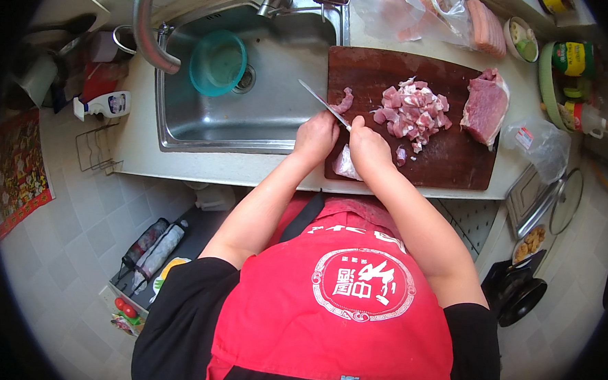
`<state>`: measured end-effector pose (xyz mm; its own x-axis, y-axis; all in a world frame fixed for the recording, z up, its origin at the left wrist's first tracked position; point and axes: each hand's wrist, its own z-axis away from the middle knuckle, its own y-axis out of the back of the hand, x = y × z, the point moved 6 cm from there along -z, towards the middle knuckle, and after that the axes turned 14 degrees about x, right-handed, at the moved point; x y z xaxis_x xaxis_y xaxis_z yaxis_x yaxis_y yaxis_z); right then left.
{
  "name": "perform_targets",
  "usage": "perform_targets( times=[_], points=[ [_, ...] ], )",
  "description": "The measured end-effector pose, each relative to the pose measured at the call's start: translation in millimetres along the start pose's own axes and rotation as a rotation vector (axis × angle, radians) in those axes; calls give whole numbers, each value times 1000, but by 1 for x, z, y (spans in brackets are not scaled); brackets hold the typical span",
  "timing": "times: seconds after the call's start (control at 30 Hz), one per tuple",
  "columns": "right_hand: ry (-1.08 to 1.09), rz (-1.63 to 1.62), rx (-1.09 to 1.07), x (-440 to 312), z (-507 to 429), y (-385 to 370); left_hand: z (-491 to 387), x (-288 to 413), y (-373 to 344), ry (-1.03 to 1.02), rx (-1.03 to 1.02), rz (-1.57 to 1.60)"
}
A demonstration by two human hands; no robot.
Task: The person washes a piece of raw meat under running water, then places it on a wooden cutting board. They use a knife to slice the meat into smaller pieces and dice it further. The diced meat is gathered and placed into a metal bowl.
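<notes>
My right hand point(372, 148) grips a kitchen knife point(325, 103) by its handle. The blade slants up and left, past the board's left edge and over the sink. Close beside it, my left hand point(317, 135) is curled at the left edge of the wooden cutting board point(449, 169); whatever its fingers hold is hidden. A strip of raw meat point(344, 101) lies just beyond the blade. Partly behind my right wrist is a pale piece of meat point(345, 164). Diced raw meat point(415, 113) is heaped mid-board, with a large meat slab point(485, 107) to its right.
Left of the board is a steel sink point(285, 55) holding a teal plastic bowl point(218, 64), with a curved faucet point(146, 32) above. A spray bottle point(105, 104) lies on the counter. Plastic bags point(538, 143), a small bowl point(521, 39) and a green basket point(545, 89) stand right.
</notes>
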<state>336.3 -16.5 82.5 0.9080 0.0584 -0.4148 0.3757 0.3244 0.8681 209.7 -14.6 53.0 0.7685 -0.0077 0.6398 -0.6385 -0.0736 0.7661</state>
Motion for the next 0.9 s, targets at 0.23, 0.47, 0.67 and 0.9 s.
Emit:
perform_targets(
  times=[0.23, 0.47, 0.67, 0.9],
  points=[
    [-242, -77, 63, 43, 12, 16, 6, -2, 52, -96, -17, 320],
    [-227, -201, 118, 71, 63, 57, -57, 60, 84, -228, -117, 320],
    [-346, -222, 161, 111, 128, 81, -119, 101, 57, -301, -178, 252],
    [-428, -248, 250, 144, 165, 88, -181, 210, 98, -510, -32, 394]
  ],
)
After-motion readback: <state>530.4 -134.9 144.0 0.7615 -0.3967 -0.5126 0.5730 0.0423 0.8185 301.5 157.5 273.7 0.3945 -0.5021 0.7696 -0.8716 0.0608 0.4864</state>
